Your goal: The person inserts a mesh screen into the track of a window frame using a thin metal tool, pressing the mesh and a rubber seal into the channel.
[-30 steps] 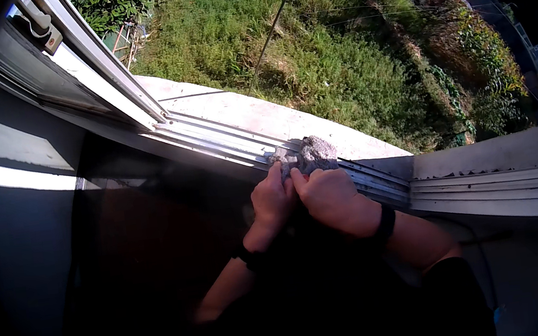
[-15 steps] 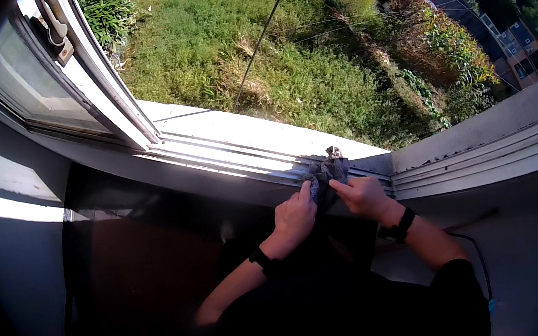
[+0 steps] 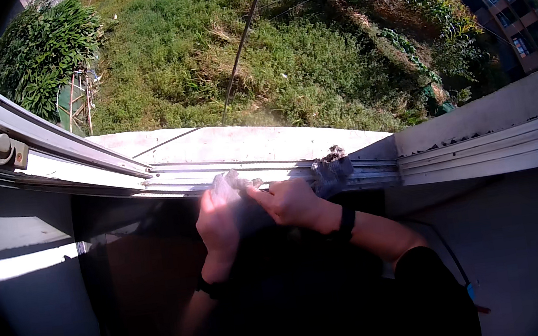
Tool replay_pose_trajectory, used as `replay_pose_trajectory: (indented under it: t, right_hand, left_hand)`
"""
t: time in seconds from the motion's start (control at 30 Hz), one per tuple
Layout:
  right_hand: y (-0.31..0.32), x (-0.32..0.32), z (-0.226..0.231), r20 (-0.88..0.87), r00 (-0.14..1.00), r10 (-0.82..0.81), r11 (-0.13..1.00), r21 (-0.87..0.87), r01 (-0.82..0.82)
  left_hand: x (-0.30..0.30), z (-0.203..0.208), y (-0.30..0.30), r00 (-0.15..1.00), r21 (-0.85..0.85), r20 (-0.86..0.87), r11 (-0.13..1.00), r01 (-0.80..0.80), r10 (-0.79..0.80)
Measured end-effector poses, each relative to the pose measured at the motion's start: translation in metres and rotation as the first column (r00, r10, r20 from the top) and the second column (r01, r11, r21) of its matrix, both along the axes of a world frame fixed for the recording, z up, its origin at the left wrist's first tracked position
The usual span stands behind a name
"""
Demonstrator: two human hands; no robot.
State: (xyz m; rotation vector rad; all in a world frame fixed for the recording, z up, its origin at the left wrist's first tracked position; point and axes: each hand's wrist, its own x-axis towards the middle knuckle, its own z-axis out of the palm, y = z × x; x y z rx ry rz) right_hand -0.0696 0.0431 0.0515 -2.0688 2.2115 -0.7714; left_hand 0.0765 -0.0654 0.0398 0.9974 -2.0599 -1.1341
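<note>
A grey cloth (image 3: 236,184), pale in the sunlight, is bunched between my two hands at the inner edge of the sliding window track (image 3: 182,170). My left hand (image 3: 218,231) is closed around its left side, with the cloth hanging loosely below. My right hand (image 3: 292,202) is closed too, thumb and forefinger pressed on the cloth's right side. Just beyond my right hand, a darker, dirt-covered cloth (image 3: 332,172) lies crumpled across the track, partly over its inner edge; neither hand grips it.
A white-framed window sash with a latch (image 3: 3,148) stands at the left. Dirty side rails (image 3: 488,149) run up the right wall (image 3: 472,123). Beyond the outer sill (image 3: 259,139) lies an overgrown grassy yard, crossed by a thin dark cable (image 3: 243,40).
Both hands have moved left along the track, away from the dark cloth, and now hold a paler cloth. The dark cloth stays near the right end. The view has turned left.
</note>
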Motion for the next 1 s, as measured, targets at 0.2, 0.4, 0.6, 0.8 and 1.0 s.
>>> replay_pose_trajectory:
  t: [0.2, 0.4, 0.6, 0.8, 1.0]
  right_hand:
    - [-0.032, 0.012, 0.002, -0.196, 0.978, -0.077, 0.987, 0.123, 0.103]
    - [-0.045, 0.012, -0.010, -0.137, 0.990, -0.038, 0.980, 0.190, 0.064]
    - [0.034, -0.030, -0.004, -0.279, 0.960, -0.024, 0.971, 0.221, 0.089]
    - [0.126, -0.061, 0.016, -0.386, 0.914, -0.123, 0.898, 0.348, 0.268]
    - [0.184, -0.072, 0.027, -0.469, 0.830, -0.302, 0.740, 0.434, 0.514]
  left_hand:
    - [-0.013, -0.023, -0.025, 0.990, -0.282, 0.023, 0.951, -0.125, 0.137]
    - [-0.029, -0.007, -0.036, 0.885, -0.206, 0.465, 0.975, 0.084, 0.022]
    - [-0.081, -0.024, 0.021, 0.883, -0.511, 0.466, 0.797, 0.322, -0.058]
    - [-0.150, -0.021, 0.103, 0.718, -0.270, 0.627, 0.780, 0.565, -0.303]
    - [-0.190, -0.026, 0.162, 0.702, -0.249, 0.479, 0.685, 0.685, -0.527]
